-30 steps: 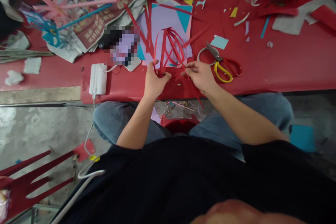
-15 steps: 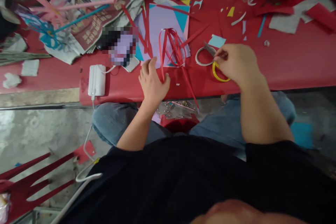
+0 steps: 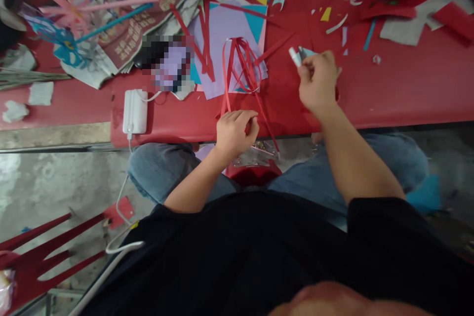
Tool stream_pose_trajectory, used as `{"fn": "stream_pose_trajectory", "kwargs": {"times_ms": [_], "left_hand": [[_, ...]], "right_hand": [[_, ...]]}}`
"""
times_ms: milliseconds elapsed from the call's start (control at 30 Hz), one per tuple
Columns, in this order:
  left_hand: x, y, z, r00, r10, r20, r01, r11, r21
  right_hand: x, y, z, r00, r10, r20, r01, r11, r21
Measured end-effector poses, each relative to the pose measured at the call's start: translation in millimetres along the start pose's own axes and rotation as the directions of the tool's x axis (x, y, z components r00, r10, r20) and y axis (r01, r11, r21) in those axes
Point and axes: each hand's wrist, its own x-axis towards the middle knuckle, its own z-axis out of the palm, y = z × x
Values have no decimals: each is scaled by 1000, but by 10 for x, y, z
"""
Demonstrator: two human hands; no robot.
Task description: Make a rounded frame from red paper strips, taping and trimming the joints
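White power bank (image 3: 135, 111), rounded corners. Left hand (image 3: 237, 131): fingers curl; cannot tell whether gripping. Looped flat red strips (image 3: 246, 61) lie at its twelve o'clock, over smooth lilac sheet (image 3: 220, 29). Blurred whitish item (image 3: 295, 57), held in bunched fingers of right hand (image 3: 319, 81).

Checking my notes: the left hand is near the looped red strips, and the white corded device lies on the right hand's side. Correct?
Not quite: the head view shows the white corded device on the side of the left hand. The rest stands.
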Motion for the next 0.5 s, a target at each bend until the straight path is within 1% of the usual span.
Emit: {"fn": "stream_pose_trajectory", "kwargs": {"times_ms": [67, 133, 167, 233, 267, 300, 333, 367, 400, 433, 500], "left_hand": [[1, 12, -12, 1000, 17, -17, -17, 1000, -2], [3, 38, -38, 1000, -15, -20, 14, 999, -42], [4, 58, -55, 999, -50, -22, 48, 995, -83], [7, 103, -97, 990, -137, -44, 126, 973, -192], [8, 124, -118, 982, -179, -58, 159, 956, -247], [8, 142, -138, 975, -212, -67, 183, 938, -295], [6, 156, -155, 970, -232, -69, 197, 923, -332], [1, 165, -168, 968, -244, -58, 208, 909, -360], [-7, 169, -175, 968, -247, -40, 214, 899, -382], [-18, 170, -176, 970, -242, -22, 214, 893, -395], [-47, 170, -165, 976, -218, -4, 198, 893, -404]], "right_hand": [[100, -5, -59, 993, 3, -118, 13, 991, 135], [100, -153, -169, 983, -9, -182, 51, 972, 228], [50, -271, -231, 983, -19, -184, 64, 967, 245], [-137, -547, -336, 984, -88, -153, 123, 965, 233], [-261, -683, -369, 987, -137, -89, 153, 968, 198], [-391, -803, -386, 977, -214, 8, 211, 969, 130], [-518, -905, -388, 951, -296, 86, 289, 954, 78], [-634, -985, -375, 920, -361, 153, 356, 932, 63], [-735, -1044, -353, 886, -425, 186, 421, 905, 65], [-816, -1085, -326, 859, -479, 182, 474, 877, 73], [-920, -1126, -273, 826, -546, 141, 540, 838, 82]]}}
